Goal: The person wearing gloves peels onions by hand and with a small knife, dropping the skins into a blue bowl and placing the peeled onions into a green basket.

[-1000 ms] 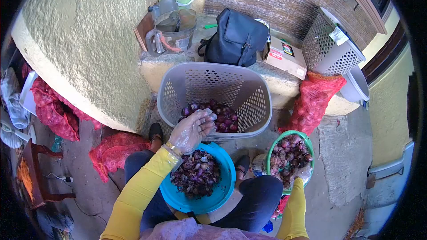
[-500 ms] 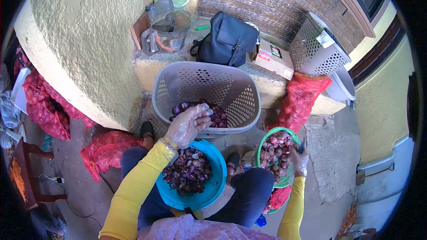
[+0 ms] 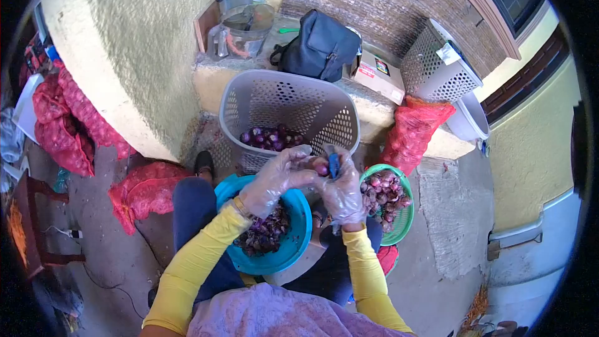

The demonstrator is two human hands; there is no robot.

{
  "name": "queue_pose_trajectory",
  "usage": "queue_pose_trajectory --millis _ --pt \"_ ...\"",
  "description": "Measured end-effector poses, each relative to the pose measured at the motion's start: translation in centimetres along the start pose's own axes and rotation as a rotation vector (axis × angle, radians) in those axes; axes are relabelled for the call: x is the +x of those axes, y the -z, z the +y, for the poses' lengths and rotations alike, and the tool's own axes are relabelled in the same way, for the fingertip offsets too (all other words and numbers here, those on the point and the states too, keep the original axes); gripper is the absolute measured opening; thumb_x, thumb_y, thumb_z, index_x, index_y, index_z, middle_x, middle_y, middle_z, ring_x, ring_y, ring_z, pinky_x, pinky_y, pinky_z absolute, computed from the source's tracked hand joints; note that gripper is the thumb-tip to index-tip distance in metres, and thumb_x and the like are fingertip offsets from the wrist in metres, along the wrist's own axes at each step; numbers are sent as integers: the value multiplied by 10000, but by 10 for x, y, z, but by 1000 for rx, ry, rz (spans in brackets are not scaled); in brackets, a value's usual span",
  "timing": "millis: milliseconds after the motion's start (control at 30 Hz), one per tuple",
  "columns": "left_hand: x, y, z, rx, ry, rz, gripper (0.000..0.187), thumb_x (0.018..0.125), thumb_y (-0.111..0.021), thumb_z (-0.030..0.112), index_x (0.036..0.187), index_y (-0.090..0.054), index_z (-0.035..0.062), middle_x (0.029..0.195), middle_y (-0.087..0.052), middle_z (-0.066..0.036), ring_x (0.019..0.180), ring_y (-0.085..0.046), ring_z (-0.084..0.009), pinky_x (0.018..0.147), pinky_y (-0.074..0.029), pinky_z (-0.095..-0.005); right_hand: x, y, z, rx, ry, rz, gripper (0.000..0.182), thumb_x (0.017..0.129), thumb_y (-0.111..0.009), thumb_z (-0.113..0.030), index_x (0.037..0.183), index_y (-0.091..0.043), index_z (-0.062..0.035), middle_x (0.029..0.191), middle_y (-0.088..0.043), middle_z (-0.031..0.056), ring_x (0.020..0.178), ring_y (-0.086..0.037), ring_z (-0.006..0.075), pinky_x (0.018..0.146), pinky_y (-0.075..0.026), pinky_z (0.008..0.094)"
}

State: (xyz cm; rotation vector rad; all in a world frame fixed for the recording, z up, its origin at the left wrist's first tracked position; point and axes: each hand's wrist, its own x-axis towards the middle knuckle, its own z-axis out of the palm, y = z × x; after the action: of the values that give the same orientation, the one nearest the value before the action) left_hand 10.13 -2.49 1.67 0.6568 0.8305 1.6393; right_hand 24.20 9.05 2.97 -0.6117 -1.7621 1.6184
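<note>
My left hand (image 3: pixel 277 180), in a clear plastic glove, is closed on a small purple onion (image 3: pixel 321 168). Against the onion's right side, my gloved right hand (image 3: pixel 344 196) grips a small blue-handled knife (image 3: pixel 334 165); its blade cannot be made out. Both hands meet above the gap between the baskets. Below my left wrist sits a teal basin (image 3: pixel 303 228) of dark onion skins (image 3: pixel 265 234). A green basket (image 3: pixel 404 221) of unpeeled onions (image 3: pixel 385 193) stands right of my right hand. Beyond my hands, a grey perforated basket (image 3: pixel 349 97) has shiny purple onions (image 3: pixel 272 138) at its bottom.
Red mesh sacks lie at the left (image 3: pixel 150 193) and stand at the right (image 3: pixel 415 134). A black backpack (image 3: pixel 321 47), a cardboard box (image 3: pixel 379 78) and a clear bin (image 3: pixel 249 28) are on the ledge behind. A wooden stool (image 3: pixel 47 224) stands at far left.
My right hand has come from the green basket to the middle, beside my left hand. An onion now shows between the hands. My left hand has moved slightly right and down.
</note>
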Motion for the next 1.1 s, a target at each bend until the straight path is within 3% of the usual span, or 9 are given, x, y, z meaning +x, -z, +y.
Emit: queue_pose_trajectory --millis 300,400,500,633,733,800,900,1000,1100 --pt "-47 -10 -6 -218 -161 215 461 949 -723 21 1375 -547 23 1326 -618 -116 1198 -635 -213 1035 -542 -379 -36 -37 -28 -240 107 -174 659 818 -841 -10 1395 -520 -15 1253 -662 102 1105 -642 169 1002 -532 339" --pt "-55 0 -10 -147 -317 251 523 899 -762 1 1375 -549 30 1344 -611 -116 1197 -632 -221 1039 -534 -374 -44 -28 -39 -243 124 -216 655 879 -803 -63 1443 -473 -13 1253 -658 104 1086 -647 164 948 -557 326" --pt "-55 4 -1 -28 -409 172 561 858 -790 -10 1365 -555 37 1371 -602 -111 1199 -624 -213 1065 -512 -382 -41 -13 -42 -92 -196 -214 609 968 -715 -107 1491 -421 -8 1254 -644 107 1025 -652 153 837 -582 314" --pt "-49 8 18 145 -300 175 632 831 -803 -23 1404 -542 33 1423 -588 -122 1227 -611 -207 1099 -482 -388 -36 2 -33 -118 -228 -304 523 1057 -556 -128 1553 -412 -47 1022 -541 -14 859 -550 71 726 -502 245" --pt "-39 17 27 196 -223 49 650 853 -787 -5 1447 -524 31 1470 -570 -147 1277 -601 -223 1130 -464 -401 -28 1 -29 -71 -208 -240 393 1114 -461 -119 1504 -476 -65 957 -555 7 802 -540 85 712 -527 273" --pt "-33 18 35 84 -239 -43 652 924 -750 32 1521 -489 40 1126 -639 -48 1079 -632 -148 990 -527 -329 -14 3 -19 -122 -113 -245 381 1115 -467 -125 1489 -496 -63 956 -568 10 816 -552 94 741 -523 280" --pt "-21 16 49 -37 -152 -29 663 928 -736 74 1526 -453 33 1457 -575 -180 1285 -607 -231 1120 -497 -398 13 5 -18 -242 91 -254 348 1113 -480 -130 1445 -544 -47 987 -619 27 856 -592 129 794 -512 299" --pt "2 30 47 -128 -186 -5 613 1008 -677 171 1540 -421 4 1437 -580 -186 1175 -630 -197 1117 -507 -397 36 3 -21 -330 186 -249 349 1110 -480 -121 1445 -538 -45 1014 -648 41 871 -604 143 796 -518 312" --pt "18 37 41 -220 -247 -12 593 1093 -565 345 1535 -414 -21 1254 -642 -120 1001 -618 -142 1076 -529 -369 50 -4 -16 -155 -4 -319 276 1106 -491 -121 1356 -577 -43 983 -650 62 860 -605 142 794 -523 320"
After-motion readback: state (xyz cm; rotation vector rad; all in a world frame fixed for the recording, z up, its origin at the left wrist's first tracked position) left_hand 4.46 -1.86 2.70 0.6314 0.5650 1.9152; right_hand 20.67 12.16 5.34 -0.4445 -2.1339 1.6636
